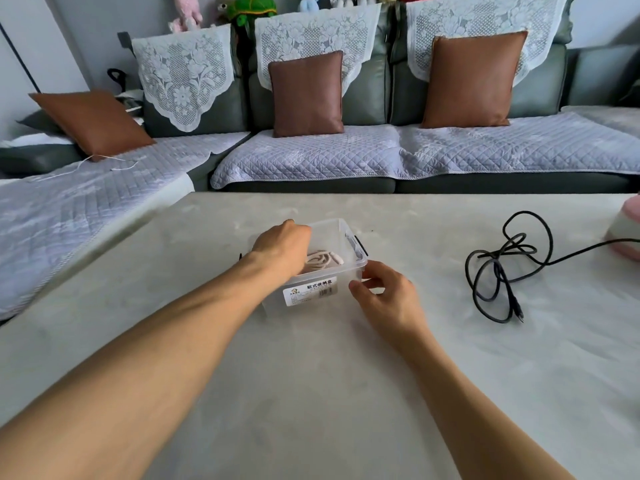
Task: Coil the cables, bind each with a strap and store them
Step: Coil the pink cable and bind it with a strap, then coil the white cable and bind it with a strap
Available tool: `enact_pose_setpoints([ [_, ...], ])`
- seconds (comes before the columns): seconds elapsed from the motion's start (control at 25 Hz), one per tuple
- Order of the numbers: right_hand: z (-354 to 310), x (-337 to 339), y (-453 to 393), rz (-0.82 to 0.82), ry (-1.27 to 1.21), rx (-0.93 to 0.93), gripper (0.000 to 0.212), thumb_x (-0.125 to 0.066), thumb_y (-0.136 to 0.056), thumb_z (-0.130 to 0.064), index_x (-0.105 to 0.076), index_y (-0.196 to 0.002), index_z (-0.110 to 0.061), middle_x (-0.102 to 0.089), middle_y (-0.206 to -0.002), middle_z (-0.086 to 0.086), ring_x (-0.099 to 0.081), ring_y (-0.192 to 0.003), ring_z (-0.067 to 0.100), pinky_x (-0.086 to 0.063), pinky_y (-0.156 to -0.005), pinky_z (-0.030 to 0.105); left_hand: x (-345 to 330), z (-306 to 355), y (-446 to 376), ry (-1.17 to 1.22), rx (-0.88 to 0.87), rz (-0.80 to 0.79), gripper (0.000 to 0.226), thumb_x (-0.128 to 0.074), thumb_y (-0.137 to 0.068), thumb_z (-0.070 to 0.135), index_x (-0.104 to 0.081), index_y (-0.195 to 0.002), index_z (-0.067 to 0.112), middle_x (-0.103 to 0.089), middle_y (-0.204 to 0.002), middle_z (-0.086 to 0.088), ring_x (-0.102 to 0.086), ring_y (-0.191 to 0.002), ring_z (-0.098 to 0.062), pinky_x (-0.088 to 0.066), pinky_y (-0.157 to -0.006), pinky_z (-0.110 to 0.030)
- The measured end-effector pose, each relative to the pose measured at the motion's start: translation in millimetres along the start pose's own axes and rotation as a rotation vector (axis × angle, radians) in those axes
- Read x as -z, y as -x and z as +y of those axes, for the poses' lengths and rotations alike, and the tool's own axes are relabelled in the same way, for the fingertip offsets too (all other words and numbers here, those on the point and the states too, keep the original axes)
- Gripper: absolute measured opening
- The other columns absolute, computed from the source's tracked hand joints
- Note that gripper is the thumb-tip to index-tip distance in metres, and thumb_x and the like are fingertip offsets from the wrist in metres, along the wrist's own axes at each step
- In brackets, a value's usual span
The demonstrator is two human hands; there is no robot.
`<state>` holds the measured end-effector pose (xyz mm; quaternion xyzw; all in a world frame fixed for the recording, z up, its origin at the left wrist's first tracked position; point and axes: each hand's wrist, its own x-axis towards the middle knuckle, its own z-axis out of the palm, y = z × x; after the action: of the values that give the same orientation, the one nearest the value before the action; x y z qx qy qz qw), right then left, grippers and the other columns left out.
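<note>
A clear plastic storage box (pixel 341 233) with a white label stands on the pale table in the middle of the view. Inside it lies a coiled white cable (pixel 323 259). My left hand (pixel 282 244) reaches down into the box from the left, its fingers curled and hidden behind the knuckles, so what it holds cannot be seen. My right hand (pixel 384 296) grips the box's near right corner between thumb and fingers. A loose, tangled black cable (pixel 498 268) lies on the table to the right, apart from both hands.
A pink and white object (pixel 627 230) sits at the table's right edge, where the black cable runs. The pale table (pixel 311 393) stretches toward me. Behind it stands a grey sofa with brown cushions (pixel 306 95) and lace covers.
</note>
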<state>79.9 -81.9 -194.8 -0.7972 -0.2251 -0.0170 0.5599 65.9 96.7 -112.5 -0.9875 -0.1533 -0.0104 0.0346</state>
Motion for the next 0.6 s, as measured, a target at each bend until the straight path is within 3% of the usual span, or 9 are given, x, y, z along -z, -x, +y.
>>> enact_pose_setpoints([
  [0.04, 0.5, -0.4, -0.3, 0.002, 0.002, -0.005, 0.013, -0.064, -0.085, -0.016, -0.068, -0.097, -0.019, -0.068, -0.093, -0.003, -0.064, -0.086, 0.010, -0.051, -0.072, 0.024, -1.0, -4.6, -2.2, 0.064, 0.000, -0.035, 0.006, -0.064, -0.086, 0.012, -0.063, -0.089, 0.017, -0.061, -0.109, -0.009, -0.063, -0.096, -0.032, -0.048, -0.072, -0.033],
  [0.12, 1.8, -0.6, -0.6, 0.004, 0.003, 0.004, 0.016, -0.064, -0.083, -0.021, -0.069, -0.098, -0.019, -0.069, -0.094, -0.003, -0.064, -0.085, 0.008, -0.051, -0.071, 0.021, -3.6, -12.7, -7.9, 0.141, -0.011, -0.112, 0.015, -0.068, -0.081, 0.016, -0.059, -0.071, 0.022, -0.066, -0.103, -0.006, -0.063, -0.089, -0.027, -0.054, -0.076, -0.032],
  [0.2, 2.5, -0.5, -1.0, 0.004, 0.005, 0.010, 0.015, -0.063, -0.082, -0.021, -0.069, -0.096, -0.018, -0.069, -0.092, -0.003, -0.062, -0.080, 0.004, -0.047, -0.066, 0.013, -5.5, -16.0, -11.7, 0.142, -0.027, -0.132, 0.018, -0.067, -0.078, 0.014, -0.058, -0.067, 0.026, -0.067, -0.098, -0.003, -0.063, -0.084, -0.025, -0.056, -0.077, -0.033],
  [0.4, 1.7, -0.2, -1.5, 0.008, 0.027, 0.003, 0.016, -0.063, -0.082, -0.019, -0.070, -0.097, -0.018, -0.069, -0.091, -0.004, -0.060, -0.078, 0.001, -0.042, -0.063, 0.007, -14.1, -16.1, -18.7, 0.124, -0.036, -0.108, 0.020, -0.070, -0.081, 0.018, -0.054, -0.089, 0.027, -0.056, -0.099, -0.001, -0.057, -0.087, -0.024, -0.052, -0.077, -0.032],
  [0.6, -3.4, 1.3, -0.6, 0.022, 0.044, -0.029, 0.016, -0.064, -0.082, -0.010, -0.071, -0.094, -0.018, -0.069, -0.086, -0.008, -0.061, -0.075, 0.000, -0.040, -0.062, 0.004, -11.5, -21.3, -13.5, 0.253, -0.011, -0.031, 0.022, -0.068, -0.082, 0.018, -0.066, -0.102, 0.030, -0.063, -0.101, 0.001, -0.059, -0.090, -0.021, -0.048, -0.076, -0.027],
])
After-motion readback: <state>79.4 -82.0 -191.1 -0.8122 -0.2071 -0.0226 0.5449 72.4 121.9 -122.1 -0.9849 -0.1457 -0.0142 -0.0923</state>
